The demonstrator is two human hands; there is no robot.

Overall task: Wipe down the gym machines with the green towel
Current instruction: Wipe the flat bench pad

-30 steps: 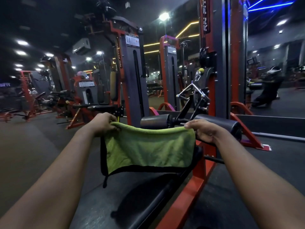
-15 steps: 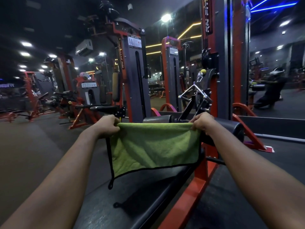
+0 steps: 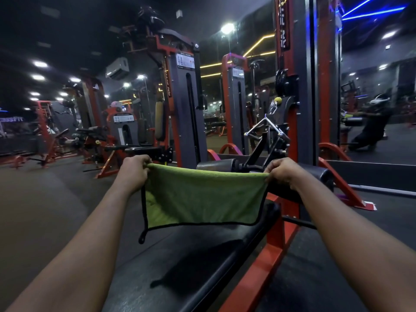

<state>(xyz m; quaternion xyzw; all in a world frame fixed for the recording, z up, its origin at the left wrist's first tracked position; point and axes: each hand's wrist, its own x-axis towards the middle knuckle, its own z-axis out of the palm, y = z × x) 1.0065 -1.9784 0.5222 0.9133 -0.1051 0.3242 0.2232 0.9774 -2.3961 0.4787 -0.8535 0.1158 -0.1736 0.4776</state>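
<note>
Higher now, green towel (image 3: 202,197) taut between both clenched grips, left hand (image 3: 134,174), right hand (image 3: 284,173), above bench pad (image 3: 202,255).

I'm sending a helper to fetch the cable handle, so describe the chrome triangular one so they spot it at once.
Start at the tall red and grey weight tower just right of centre. At its foot, above the black roller pads, sits the chrome triangular handle. It is the only shiny bare-metal piece among red frames and black padding.

green towel (image 3: 202,197) with black edging hangs spread flat above the machine's black padded bench (image 3: 202,255).
</note>
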